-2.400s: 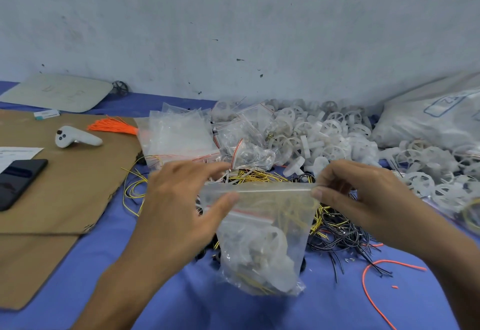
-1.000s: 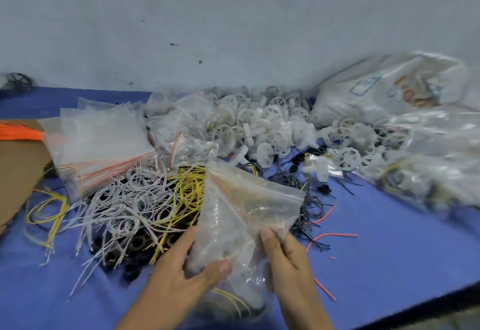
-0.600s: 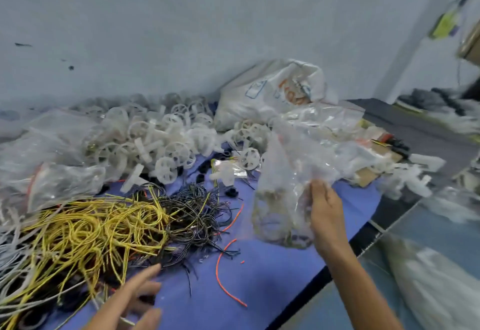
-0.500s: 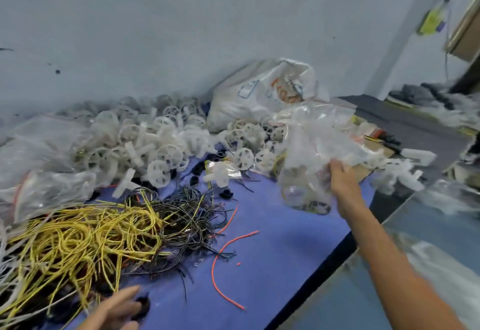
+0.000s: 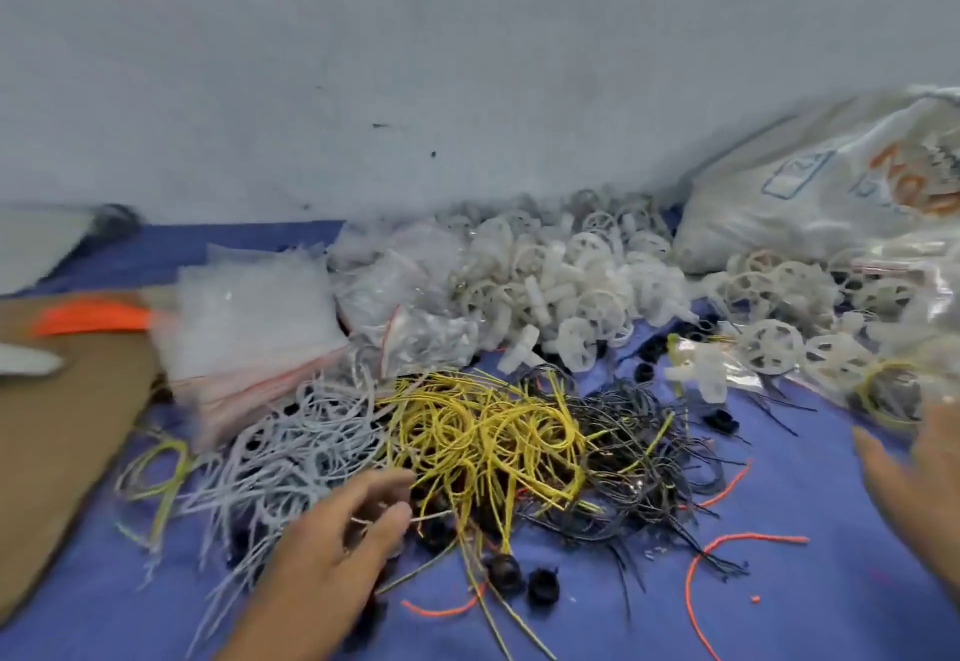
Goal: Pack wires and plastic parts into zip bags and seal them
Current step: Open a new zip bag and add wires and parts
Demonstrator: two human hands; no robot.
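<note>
Tangled yellow wires (image 5: 483,431) centre; white plastic wheels (image 5: 561,286) heaped behind; empty zip bags (image 5: 249,317) stacked left.

Light: soft, even, cool; faint shadows only under the tangled yellow wire loops (image 5: 483,431). Glare: small glints on the stack of clear plastic zip bags (image 5: 249,317). Blur: motion smear throughout, heaviest on the right hand (image 5: 914,483) and flat brown cardboard sheet (image 5: 67,426). Edges: wide-angle bowing.
</note>
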